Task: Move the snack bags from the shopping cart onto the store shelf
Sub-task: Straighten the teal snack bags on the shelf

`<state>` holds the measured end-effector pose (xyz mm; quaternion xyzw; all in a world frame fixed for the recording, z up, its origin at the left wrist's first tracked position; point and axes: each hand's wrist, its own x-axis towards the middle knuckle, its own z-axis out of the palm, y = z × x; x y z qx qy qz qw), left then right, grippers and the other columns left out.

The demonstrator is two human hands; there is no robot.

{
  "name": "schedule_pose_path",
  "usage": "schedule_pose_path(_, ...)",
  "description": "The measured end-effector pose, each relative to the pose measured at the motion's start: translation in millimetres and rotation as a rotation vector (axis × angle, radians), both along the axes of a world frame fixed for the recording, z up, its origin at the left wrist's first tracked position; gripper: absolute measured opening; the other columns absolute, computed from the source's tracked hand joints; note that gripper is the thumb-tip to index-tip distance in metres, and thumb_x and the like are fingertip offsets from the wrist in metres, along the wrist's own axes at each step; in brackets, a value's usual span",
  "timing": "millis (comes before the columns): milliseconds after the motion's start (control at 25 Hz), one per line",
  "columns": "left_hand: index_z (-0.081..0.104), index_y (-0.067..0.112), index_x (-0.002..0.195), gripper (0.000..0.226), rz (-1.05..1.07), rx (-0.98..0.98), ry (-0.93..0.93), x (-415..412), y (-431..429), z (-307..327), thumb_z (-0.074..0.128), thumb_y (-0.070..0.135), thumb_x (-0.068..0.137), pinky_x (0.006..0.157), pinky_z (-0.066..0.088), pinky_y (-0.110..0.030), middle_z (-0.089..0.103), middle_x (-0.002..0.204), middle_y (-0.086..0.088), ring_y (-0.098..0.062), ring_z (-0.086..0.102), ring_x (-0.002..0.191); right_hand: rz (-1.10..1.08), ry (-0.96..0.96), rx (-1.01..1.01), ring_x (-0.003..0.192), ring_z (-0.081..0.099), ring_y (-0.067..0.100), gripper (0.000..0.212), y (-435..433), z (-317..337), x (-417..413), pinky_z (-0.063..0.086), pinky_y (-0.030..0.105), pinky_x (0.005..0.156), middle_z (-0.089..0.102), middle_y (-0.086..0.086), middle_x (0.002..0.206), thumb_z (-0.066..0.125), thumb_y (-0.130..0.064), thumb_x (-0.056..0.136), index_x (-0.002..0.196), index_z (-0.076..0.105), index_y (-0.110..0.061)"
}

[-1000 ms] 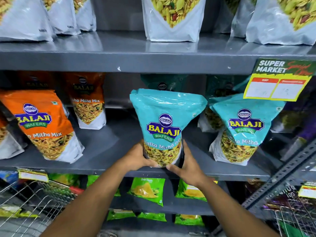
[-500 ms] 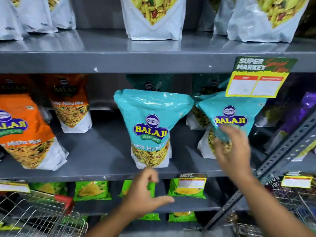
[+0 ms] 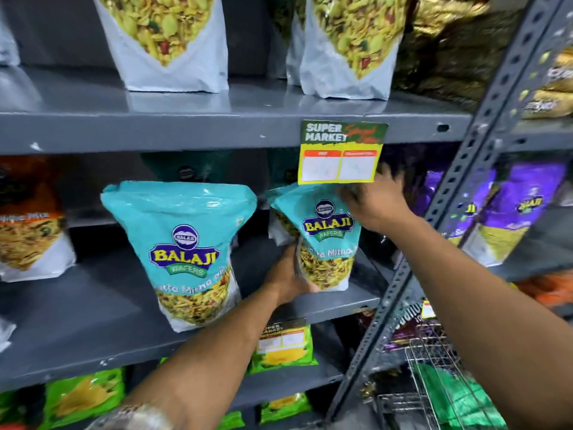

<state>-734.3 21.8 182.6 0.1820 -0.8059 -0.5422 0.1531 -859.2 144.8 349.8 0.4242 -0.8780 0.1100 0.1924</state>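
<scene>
Two teal Balaji snack bags stand on the grey middle shelf. The left teal bag stands upright on its own, untouched. My left hand grips the lower left edge of the right teal bag. My right hand holds that bag's upper right corner, just under a hanging price tag. More teal bags sit behind in shadow. A wire shopping cart shows at the lower right, with something green inside.
Orange snack bags stand at the shelf's left. White mix bags line the top shelf, green bags the lower one. A slotted steel upright runs diagonally at right, with purple bags beyond it.
Both hands let go of the left teal bag, which now stands alone. They moved right and took hold of the right teal bag. The view shifted right and closer.
</scene>
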Motion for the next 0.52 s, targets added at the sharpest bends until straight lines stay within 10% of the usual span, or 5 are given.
schedule_pose_path(280,0.037,0.02,0.132,0.102,0.024,0.075,-0.082,0.5,-6.5,-1.4,0.09,0.015,0.045,0.101,0.047,-0.04,0.06,0.129,-0.007,-0.025,0.055,0.12,-0.106,-0.065,-0.489,0.105,0.054,0.044,0.041,-4.3,-4.7,2.9,0.037,0.05,0.097,0.065,0.025,0.107,0.051,-0.035,0.076,0.102,0.067,-0.009)
schedule_pose_path(520,0.039,0.033,0.125,0.103,0.077,-0.008,-0.162,6.4,-2.9,-0.8,0.092,0.037,0.037,0.098,0.049,-0.038,0.064,0.126,0.002,-0.021,0.059,0.114,-0.051,-0.782,-0.802,0.126,0.048,0.013,0.092,16.0,-29.4,-19.1,0.034,0.034,0.106,0.052,0.007,0.14,0.026,-0.084,0.073,0.134,0.046,-0.018)
